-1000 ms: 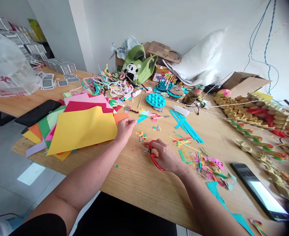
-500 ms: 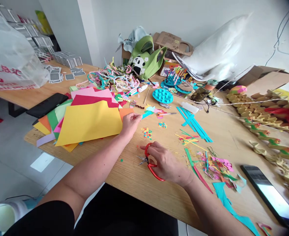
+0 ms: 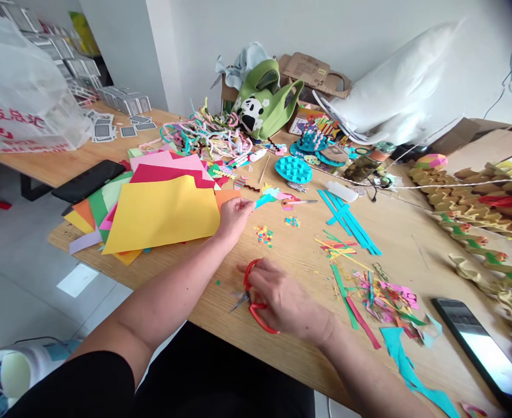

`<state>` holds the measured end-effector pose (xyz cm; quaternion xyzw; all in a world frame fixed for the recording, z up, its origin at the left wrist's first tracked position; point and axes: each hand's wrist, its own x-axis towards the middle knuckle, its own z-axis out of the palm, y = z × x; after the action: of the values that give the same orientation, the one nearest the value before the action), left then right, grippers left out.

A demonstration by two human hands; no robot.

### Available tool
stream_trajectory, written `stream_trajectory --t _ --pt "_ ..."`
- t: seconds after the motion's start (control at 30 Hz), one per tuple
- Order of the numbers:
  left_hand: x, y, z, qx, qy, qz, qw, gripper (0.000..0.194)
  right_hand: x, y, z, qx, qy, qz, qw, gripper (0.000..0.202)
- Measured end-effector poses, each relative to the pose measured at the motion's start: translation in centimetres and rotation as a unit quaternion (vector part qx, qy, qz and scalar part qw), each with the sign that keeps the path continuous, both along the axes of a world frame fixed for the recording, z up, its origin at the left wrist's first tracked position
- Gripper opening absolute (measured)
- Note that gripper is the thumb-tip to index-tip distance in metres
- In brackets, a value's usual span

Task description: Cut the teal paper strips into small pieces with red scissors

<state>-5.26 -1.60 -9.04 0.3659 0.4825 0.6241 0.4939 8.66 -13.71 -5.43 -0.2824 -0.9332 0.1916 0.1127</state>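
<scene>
My left hand (image 3: 235,219) pinches the end of a short blue paper strip (image 3: 264,200) just right of the paper stack. Red-handled scissors (image 3: 256,316) are in my right hand (image 3: 280,296), fingers through the loops, blades pointing left and a little down over the table. That hand is slightly blurred. Between and beyond the hands lie small heaps of colored paper dots (image 3: 264,235) and blue bits (image 3: 292,222). A yellow sheet (image 3: 164,212) tops the stack of colored paper beside my left forearm.
Long blue strips (image 3: 352,223), thin cut strips (image 3: 338,249) and a pile of paper scraps (image 3: 389,299) lie to the right. A phone (image 3: 478,348) rests at the right edge. Behind stand a green panda bag (image 3: 267,104), pipe cleaners (image 3: 208,136) and a blue woven oval (image 3: 294,170).
My right hand has moved left and slightly down with the scissors. My left hand still holds the blue strip in nearly the same place. The view has shifted a little.
</scene>
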Motion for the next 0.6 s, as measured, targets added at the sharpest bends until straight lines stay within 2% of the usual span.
stream_trajectory --t 0.1,0.2,0.3,0.37,0.43,0.6 --pt "0.0 -0.1 0.1 -0.005 0.001 0.002 1.0 0.012 -2.0 -1.4 0.0 0.0 -0.007 0.086 0.996 0.01" --pt "0.0 -0.2 0.2 -0.008 -0.001 0.0 1.0 0.012 -3.0 -1.5 -0.4 0.019 -0.021 0.12 0.992 0.007" --pt "-0.1 -0.1 0.2 -0.009 -0.004 0.001 1.0 0.012 -2.2 -0.6 -0.6 0.048 -0.051 0.073 0.995 0.007" --pt "-0.1 0.0 0.1 -0.009 -0.007 0.004 1.0 0.012 -1.1 0.1 -0.4 0.087 -0.075 -0.019 0.993 0.008" --pt "-0.1 0.1 0.1 -0.008 -0.01 0.007 1.0 0.014 0.0 0.6 -0.1 0.106 -0.073 -0.071 0.989 0.012" --pt "0.0 0.0 0.1 -0.004 -0.021 0.012 1.0 0.015 1.1 0.5 0.0 0.082 -0.061 -0.061 0.993 0.019"
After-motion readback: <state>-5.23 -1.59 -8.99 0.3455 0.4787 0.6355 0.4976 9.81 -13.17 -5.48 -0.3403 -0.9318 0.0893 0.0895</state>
